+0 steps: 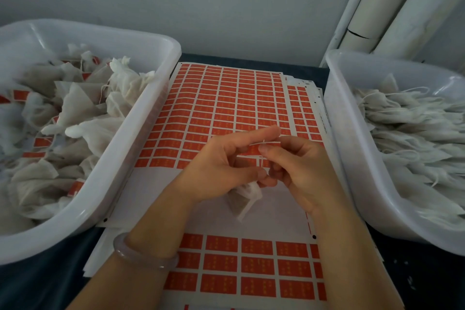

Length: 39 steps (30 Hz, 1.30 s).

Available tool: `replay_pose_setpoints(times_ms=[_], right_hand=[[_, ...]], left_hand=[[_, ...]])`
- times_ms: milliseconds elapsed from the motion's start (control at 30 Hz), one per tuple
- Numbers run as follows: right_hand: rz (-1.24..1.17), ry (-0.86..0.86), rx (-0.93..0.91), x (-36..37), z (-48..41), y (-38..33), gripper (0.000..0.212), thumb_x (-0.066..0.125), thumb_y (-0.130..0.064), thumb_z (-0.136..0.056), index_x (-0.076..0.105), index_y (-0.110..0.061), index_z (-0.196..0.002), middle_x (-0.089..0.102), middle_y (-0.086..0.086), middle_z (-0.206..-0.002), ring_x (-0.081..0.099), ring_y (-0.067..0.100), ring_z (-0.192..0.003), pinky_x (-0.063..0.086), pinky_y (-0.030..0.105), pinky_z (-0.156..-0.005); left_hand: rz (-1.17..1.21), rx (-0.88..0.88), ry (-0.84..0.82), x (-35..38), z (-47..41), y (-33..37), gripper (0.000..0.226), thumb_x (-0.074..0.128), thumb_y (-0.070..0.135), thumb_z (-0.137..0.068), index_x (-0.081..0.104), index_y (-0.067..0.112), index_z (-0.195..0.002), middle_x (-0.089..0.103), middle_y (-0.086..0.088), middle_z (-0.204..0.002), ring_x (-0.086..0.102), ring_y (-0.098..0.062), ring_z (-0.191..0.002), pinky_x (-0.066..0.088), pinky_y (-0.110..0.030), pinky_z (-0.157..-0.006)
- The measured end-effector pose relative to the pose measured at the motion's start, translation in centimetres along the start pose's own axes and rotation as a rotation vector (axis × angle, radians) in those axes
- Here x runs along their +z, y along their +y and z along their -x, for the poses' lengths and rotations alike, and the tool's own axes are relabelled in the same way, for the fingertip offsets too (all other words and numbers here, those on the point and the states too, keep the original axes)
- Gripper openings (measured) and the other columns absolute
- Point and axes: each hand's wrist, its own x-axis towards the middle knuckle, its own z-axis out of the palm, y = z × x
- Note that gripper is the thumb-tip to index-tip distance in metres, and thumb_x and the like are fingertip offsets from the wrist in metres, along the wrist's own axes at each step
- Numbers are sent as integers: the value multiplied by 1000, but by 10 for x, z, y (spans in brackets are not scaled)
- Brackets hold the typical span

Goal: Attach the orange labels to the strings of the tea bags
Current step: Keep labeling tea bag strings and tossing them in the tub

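Note:
Both my hands meet above a sheet of orange labels (226,103). My left hand (221,166) and my right hand (297,168) pinch one orange label (254,150) between their fingertips, with a thin white string (266,142) lying across it. A tea bag (242,201) hangs below my hands, partly hidden by my left palm. A second sheet of orange labels (251,264) lies nearer to me, under my forearms.
A white tub (141,118) on the left holds tea bags with orange labels on them. A white tub (352,158) on the right holds tea bags with bare strings. White pipes (392,7) stand at the back right against the wall.

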Motion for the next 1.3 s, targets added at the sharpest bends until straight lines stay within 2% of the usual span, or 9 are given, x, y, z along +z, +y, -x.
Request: replay_pose_setpoints(times_ms=[133, 267, 400, 467, 567, 667, 900, 1100, 1300], right_hand=[[72, -78, -35, -1, -1, 2, 15, 62, -20, -89, 70, -33, -92, 70, 2, -80, 66, 27, -77, 59, 46, -74], [139, -126, -66, 0, 1, 2, 10, 54, -28, -93, 63, -33, -92, 65, -16, -68, 65, 5, -72, 57, 26, -70], [175, -62, -148, 1, 2, -1, 17, 65, -42, -80, 65, -26, -86, 66, -15, -70, 63, 1, -67, 50, 14, -61], [169, -64, -160, 1, 2, -1, 10, 65, -35, -83, 66, -27, -86, 67, -15, -72, 64, 2, -70, 51, 13, -61], [107, -66, -165, 0, 3, -1, 10, 61, -23, -89, 66, -30, -86, 70, -13, -79, 67, 7, -75, 55, 18, -64], [85, -32, -217, 0, 3, -2, 14, 62, -21, -87, 68, -33, -82, 70, -12, -76, 66, 6, -69, 54, 18, -63], [110, 7, -248, 7, 2, -2, 9, 60, -40, -78, 65, -38, -85, 69, -21, -81, 66, 1, -79, 51, 12, -61], [120, 60, -328, 9, 3, -2, 11, 62, -38, -75, 64, -41, -85, 68, -27, -82, 66, -3, -83, 51, 9, -64], [61, 95, -354, 8, 1, -2, 18, 69, -35, -68, 65, -33, -85, 70, -25, -79, 68, -2, -76, 50, 8, -58]], left_hand=[[-19, 12, -4, 1, -1, -2, 65, 59, -18, -80, 49, 19, -133, 62, -4, -125, 71, -23, -88, 58, -29, -76], [-19, 40, 47, 1, -2, -2, 62, 63, -12, -80, 47, 14, -135, 60, -3, -127, 69, -20, -93, 57, -27, -73], [-177, 7, 370, -2, -5, -2, 45, 69, 31, -71, 59, 25, -115, 68, 10, -104, 68, -10, -91, 56, -21, -69], [-171, 59, 419, -2, -4, -1, 23, 66, 30, -74, 68, 20, -94, 72, 6, -83, 68, -8, -74, 54, -17, -64], [-47, 25, 449, -2, -4, -1, 13, 65, 25, -74, 69, 18, -83, 72, 4, -75, 69, -10, -67, 53, -16, -60], [66, -9, 453, -2, -5, -2, 16, 66, 23, -72, 65, 14, -86, 72, 1, -76, 70, -14, -69, 54, -18, -60], [-188, 73, 526, 0, -7, -4, 8, 63, 8, -85, 59, 14, -86, 67, -4, -73, 66, -14, -64, 54, -18, -59], [-449, 109, 518, 5, -8, -2, 27, 58, 36, -76, 64, 25, -100, 61, 15, -94, 62, 2, -82, 51, -11, -69], [-118, 56, 459, 5, -6, -1, 25, 62, 15, -82, 66, 25, -105, 73, 16, -87, 70, -6, -81, 52, -13, -67]])
